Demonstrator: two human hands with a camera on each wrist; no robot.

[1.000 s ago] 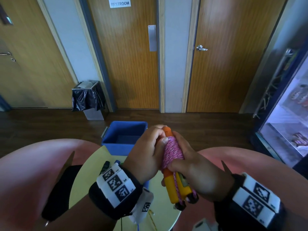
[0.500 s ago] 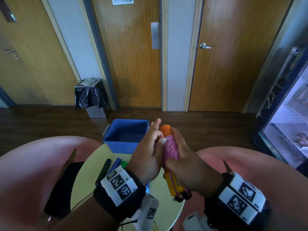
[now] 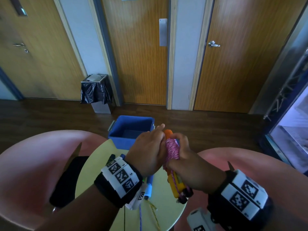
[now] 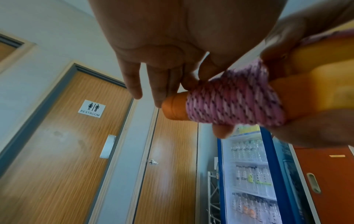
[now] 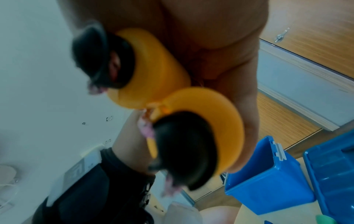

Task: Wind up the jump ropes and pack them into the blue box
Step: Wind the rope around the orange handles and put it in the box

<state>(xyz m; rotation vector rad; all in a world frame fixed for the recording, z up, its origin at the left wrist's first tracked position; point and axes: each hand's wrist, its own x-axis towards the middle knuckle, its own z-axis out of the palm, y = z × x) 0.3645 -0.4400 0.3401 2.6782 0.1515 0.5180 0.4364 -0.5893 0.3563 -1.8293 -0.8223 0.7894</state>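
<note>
A pink speckled jump rope (image 3: 172,150) is wound in a tight coil round its two orange-yellow handles (image 3: 177,186), which are held together upright over the table. My right hand (image 3: 182,155) grips the coil and handles from the right; in the right wrist view the handles' black end caps (image 5: 184,145) poke out below the palm. My left hand (image 3: 150,150) pinches the top turns of the coil (image 4: 233,104) near the orange handle tip (image 4: 175,109), index finger straight. The blue box (image 3: 131,130) stands open just beyond my hands.
More jump ropes lie on the round yellow table (image 3: 166,207): a blue handle (image 3: 150,184), dark handles (image 3: 111,158) and loose cords (image 3: 154,212). Pink chairs (image 3: 33,160) flank the table. The blue lid (image 5: 335,174) lies beside the box. A bin (image 3: 96,92) and a fridge (image 3: 290,134) stand farther off.
My left index finger has lifted off the coil and now points straight. The wound bundle stays gripped in my right hand, a little lower and nearer the table.
</note>
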